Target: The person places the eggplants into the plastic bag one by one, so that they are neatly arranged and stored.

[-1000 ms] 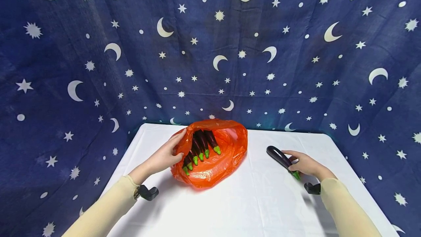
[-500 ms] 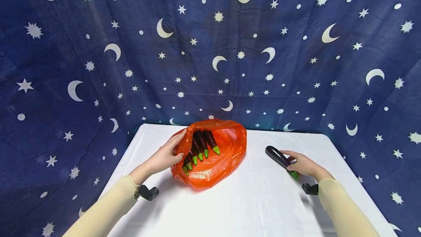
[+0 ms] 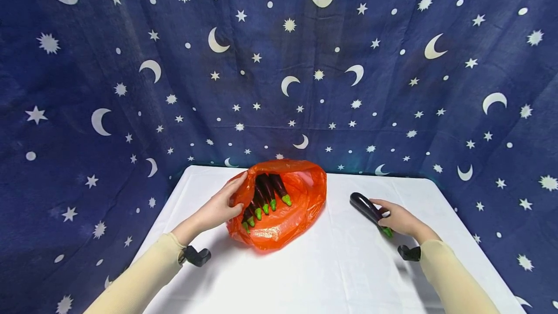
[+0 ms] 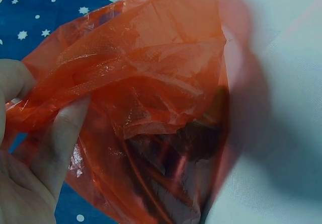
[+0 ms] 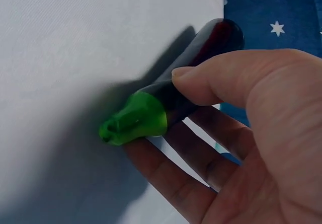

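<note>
An orange-red plastic bag (image 3: 301,212) lies on its side with its mouth facing the camera. Inside it, several dark purple eggplants (image 3: 280,187) with green stem ends rest in a row at the left. My left hand (image 3: 220,206) holds the left edge of the bag's mouth; in the left wrist view the thin plastic (image 4: 115,78) runs between thumb and fingers. To the right, my right hand (image 3: 400,218) pinches another eggplant (image 3: 364,206) near its green end, thumb on top and fingers underneath. Its rounded end points away to the left, close over the table.
A white cloth covers the table (image 3: 305,280), whose far edge meets a dark blue curtain (image 3: 261,86) with moons and stars. Black straps (image 3: 197,256) sit on both wrists. Bare cloth lies between the bag and the right hand.
The head view has shifted slightly, moving the curtain pattern and right arm a little left in the picture. Both hands keep their hold; the bag stays in place.
</note>
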The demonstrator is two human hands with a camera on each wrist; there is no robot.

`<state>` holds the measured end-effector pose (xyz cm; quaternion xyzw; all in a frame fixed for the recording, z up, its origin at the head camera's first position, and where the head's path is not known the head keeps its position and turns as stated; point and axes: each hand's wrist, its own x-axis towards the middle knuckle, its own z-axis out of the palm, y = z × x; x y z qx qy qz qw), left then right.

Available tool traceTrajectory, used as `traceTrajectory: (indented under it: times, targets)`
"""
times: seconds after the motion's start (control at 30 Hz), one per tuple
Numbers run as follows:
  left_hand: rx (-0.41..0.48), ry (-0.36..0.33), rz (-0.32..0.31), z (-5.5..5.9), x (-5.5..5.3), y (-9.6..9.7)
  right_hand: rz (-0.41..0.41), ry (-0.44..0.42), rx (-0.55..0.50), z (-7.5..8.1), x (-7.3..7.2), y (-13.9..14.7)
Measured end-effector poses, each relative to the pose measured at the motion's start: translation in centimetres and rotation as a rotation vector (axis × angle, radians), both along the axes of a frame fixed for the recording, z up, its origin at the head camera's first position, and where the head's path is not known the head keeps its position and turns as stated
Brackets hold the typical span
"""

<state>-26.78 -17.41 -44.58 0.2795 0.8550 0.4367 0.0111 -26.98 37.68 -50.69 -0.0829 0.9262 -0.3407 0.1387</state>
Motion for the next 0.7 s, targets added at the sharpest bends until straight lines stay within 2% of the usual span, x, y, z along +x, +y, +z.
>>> traceTrajectory:
  times: [0.23, 0.4, 0.7]
  targets:
    - [0.01, -0.008, -0.005, 0.2, 0.1, 0.0, 0.006, -0.039, -0.196, 0.8, 0.0, -0.4]
    - [0.009, 0.0, -0.007, 0.2, 0.0, 0.0, -0.001, -0.075, -0.267, 1.7, -0.1, -1.3]
    - [0.034, -0.023, -0.026, 0.2, -0.1, 0.1, 0.061, -0.089, -0.368, 2.7, -0.3, -3.6]
